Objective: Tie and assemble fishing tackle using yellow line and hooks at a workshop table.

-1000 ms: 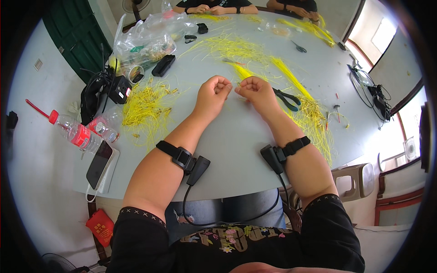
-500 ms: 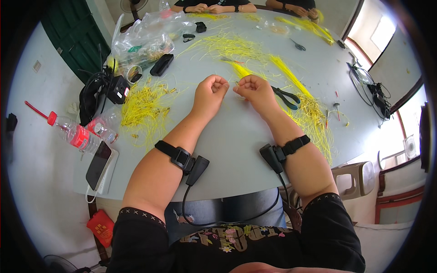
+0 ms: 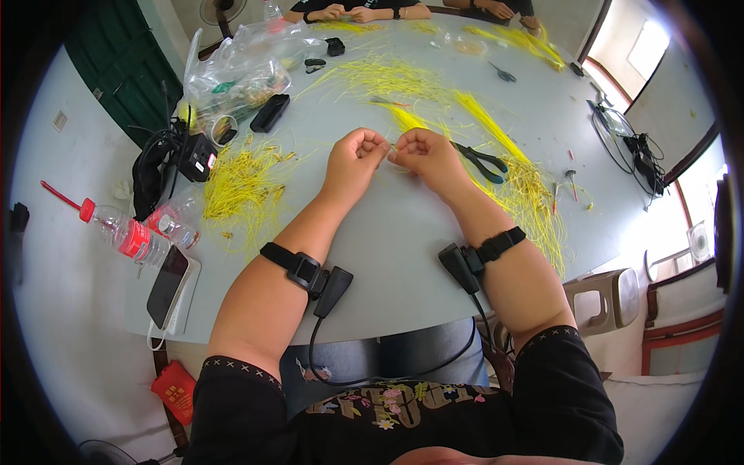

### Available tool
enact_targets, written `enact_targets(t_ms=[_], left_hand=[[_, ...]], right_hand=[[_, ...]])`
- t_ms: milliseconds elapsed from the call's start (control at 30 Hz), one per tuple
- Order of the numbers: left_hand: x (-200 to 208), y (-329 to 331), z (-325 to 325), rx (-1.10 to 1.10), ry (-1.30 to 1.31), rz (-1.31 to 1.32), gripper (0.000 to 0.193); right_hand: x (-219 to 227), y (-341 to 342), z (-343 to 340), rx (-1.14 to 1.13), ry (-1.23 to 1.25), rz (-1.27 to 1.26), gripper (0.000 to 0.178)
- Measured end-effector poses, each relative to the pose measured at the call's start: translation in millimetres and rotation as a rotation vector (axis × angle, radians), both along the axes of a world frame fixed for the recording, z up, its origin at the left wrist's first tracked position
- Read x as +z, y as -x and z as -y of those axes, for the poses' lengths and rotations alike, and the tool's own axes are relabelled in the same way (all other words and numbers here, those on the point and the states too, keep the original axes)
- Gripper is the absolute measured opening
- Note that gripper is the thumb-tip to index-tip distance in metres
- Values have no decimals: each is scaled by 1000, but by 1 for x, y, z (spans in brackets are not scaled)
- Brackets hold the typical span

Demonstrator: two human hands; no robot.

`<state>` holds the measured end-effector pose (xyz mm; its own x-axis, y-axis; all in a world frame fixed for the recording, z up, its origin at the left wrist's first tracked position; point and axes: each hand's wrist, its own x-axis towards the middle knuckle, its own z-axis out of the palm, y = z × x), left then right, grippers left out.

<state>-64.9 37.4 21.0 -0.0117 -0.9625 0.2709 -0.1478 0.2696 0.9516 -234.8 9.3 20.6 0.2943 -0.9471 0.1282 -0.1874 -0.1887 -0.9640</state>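
My left hand and my right hand meet above the middle of the table, fingertips nearly touching. Both are closed in a pinch, thumb against bent forefinger. Whatever sits between the fingertips is too small to make out. Just past the right hand lie pliers with dark blue-black handles. A bundle of thin yellow strands runs behind them, widening into a tangled pile beside my right forearm. Another heap of yellow strands with brownish ends lies left of my left hand.
On the left stand a clear plastic bag, a black case, a red-capped bottle and a phone. Loose yellow strands spread farther back. Scissors and black cables lie right. Two people sit across the table.
My right hand has moved slightly left, so its fingertips now come close to those of my left hand. Both hands stay pinched. The whole view has shifted slightly.
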Motion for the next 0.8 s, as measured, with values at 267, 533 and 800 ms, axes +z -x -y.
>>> enact_targets(t_ms=[267, 533, 800], left_hand=[[3, 1, -3, -43, -10, -40, 17], [-1, -2, 0, -28, 33, -6, 16], [2, 1, -2, -14, 29, 30, 14]], right_hand=[[0, 1, 0, 27, 1, 13, 19], [8, -3, -8, 24, -22, 10, 20], [6, 0, -1, -54, -48, 47, 24]])
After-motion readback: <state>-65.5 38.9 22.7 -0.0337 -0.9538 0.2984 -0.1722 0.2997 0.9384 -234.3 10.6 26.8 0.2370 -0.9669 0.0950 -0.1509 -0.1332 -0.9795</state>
